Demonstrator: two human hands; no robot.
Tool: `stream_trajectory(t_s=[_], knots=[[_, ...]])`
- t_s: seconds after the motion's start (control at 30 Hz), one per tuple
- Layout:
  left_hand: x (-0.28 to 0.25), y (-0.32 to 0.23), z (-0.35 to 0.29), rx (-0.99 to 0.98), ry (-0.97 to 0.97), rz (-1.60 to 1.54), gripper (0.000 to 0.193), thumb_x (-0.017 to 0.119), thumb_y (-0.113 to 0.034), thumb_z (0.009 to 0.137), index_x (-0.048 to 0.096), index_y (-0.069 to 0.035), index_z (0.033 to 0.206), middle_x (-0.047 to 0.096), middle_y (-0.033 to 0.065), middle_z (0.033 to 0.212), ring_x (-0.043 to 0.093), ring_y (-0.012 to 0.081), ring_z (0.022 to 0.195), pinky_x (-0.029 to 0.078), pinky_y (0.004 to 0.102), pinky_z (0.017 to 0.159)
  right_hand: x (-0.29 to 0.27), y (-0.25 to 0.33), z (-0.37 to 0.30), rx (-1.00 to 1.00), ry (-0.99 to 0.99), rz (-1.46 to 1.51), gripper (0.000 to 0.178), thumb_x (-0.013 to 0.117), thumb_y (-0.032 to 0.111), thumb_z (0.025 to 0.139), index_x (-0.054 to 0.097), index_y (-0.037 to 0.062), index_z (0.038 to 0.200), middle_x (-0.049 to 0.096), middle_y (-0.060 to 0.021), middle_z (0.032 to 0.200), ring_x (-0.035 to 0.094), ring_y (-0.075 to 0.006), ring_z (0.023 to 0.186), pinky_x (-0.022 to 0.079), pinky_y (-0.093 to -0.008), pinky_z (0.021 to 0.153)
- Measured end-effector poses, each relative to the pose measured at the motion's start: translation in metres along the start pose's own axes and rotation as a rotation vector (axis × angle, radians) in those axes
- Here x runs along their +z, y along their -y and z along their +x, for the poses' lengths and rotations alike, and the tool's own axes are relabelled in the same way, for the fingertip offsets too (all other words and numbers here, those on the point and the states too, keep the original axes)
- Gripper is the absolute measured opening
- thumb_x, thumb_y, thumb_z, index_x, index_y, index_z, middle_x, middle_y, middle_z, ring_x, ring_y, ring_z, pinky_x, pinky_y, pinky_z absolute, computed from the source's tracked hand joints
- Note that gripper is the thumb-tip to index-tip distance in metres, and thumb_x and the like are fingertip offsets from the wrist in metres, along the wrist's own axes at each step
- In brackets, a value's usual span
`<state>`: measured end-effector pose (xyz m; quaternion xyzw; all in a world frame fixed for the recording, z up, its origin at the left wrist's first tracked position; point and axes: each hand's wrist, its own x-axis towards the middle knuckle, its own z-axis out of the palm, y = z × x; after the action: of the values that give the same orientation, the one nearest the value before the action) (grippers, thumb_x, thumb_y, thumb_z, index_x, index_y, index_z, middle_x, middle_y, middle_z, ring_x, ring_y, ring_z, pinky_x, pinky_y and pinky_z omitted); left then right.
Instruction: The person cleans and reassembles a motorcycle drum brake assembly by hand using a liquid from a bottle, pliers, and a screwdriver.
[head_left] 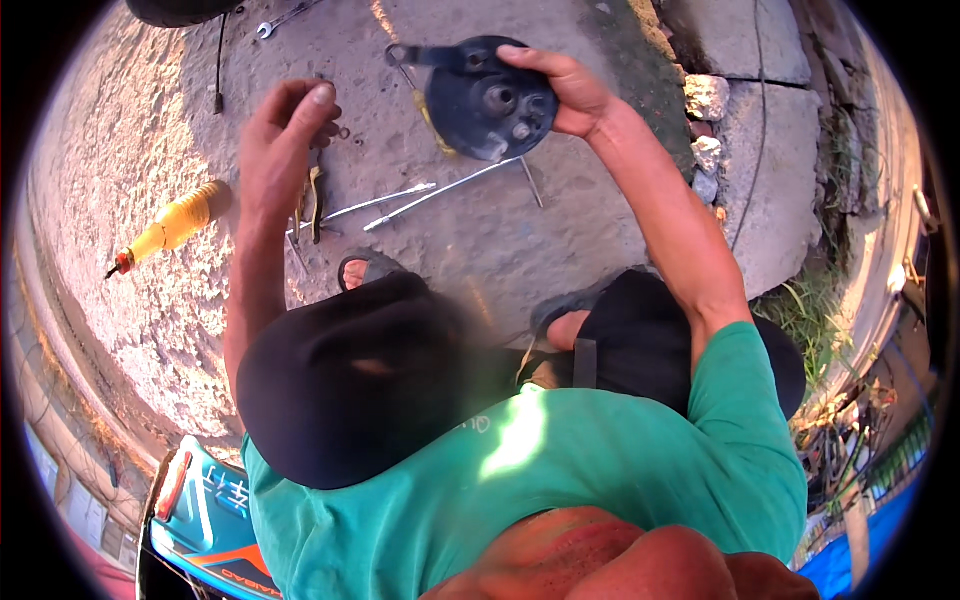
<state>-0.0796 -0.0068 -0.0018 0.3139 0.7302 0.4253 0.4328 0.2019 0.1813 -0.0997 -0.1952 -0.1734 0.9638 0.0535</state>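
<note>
My right hand [568,88] grips the right rim of a round black brake plate [463,112], thumb on its face. The plate hangs tilted above the ground, its hub hole toward me and a flat arm jutting left. My left hand [283,135] is apart from it, on the left, with the fingers curled and the thumb pressed against them. Whatever those fingers hold, if anything, is too small to make out. Just beside them shows a small ring-shaped piece [345,132]. Below the left hand lie pliers [317,205] with dark and yellow handles.
Long metal rods, one a T-handled wrench [450,190], lie before my feet. A bottle of yellow liquid [175,220] lies at left. A spanner [268,28] and part of a black tyre [180,8] are at the far left. Stone slabs [765,180] border the right side.
</note>
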Motion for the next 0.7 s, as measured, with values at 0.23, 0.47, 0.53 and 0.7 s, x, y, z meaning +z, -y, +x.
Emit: stream_trajectory(t_s=[0.23, 0.47, 0.53, 0.7], knots=[[0.016, 0.067, -0.020, -0.077, 0.232, 0.292, 0.032, 0.071, -0.028, 0.099, 0.067, 0.001, 0.112, 0.071, 0.0063, 0.096, 0.065, 0.0153, 0.087, 0.051, 0.0311, 0.080, 0.002, 0.044, -0.027, -0.172, 0.170, 0.207, 0.047, 0.055, 0.030, 0.108, 0.057, -0.0010, 0.142, 0.068, -0.0186, 0.135, 0.070, -0.0296, 0.119, 0.055, -0.0474, 0.107], [0.007, 0.081, -0.036, -0.052, 0.215, 0.520, 0.036, 0.072, -0.030, 0.096, 0.068, 0.001, 0.114, 0.072, 0.0148, 0.098, 0.069, 0.0230, 0.092, 0.053, 0.0363, 0.085, 0.020, 0.059, -0.047, -0.251, 0.142, 0.190, 0.054, 0.058, 0.037, 0.105, 0.056, -0.0022, 0.142, 0.069, -0.0204, 0.131, 0.071, -0.0324, 0.113, 0.060, -0.0468, 0.097], [0.002, 0.090, -0.039, -0.071, 0.187, 0.515, 0.036, 0.072, -0.029, 0.096, 0.068, 0.002, 0.114, 0.072, 0.0153, 0.098, 0.069, 0.0235, 0.092, 0.053, 0.0367, 0.085, 0.012, 0.058, -0.050, -0.246, 0.106, 0.155, 0.064, 0.065, 0.043, 0.100, 0.051, -0.0009, 0.144, 0.067, -0.0178, 0.129, 0.070, -0.0296, 0.105, 0.060, -0.0418, 0.088], [-0.013, 0.116, -0.047, -0.040, 0.109, 0.456, 0.035, 0.073, -0.029, 0.094, 0.068, 0.002, 0.110, 0.072, 0.0171, 0.089, 0.069, 0.0263, 0.083, 0.054, 0.0384, 0.080, 0.020, 0.053, -0.054, -0.166, 0.138, 0.126, 0.066, 0.083, 0.042, 0.087, 0.043, 0.0084, 0.127, 0.054, -0.0042, 0.105, 0.051, -0.0134, 0.076, 0.045, -0.0274, 0.061]])
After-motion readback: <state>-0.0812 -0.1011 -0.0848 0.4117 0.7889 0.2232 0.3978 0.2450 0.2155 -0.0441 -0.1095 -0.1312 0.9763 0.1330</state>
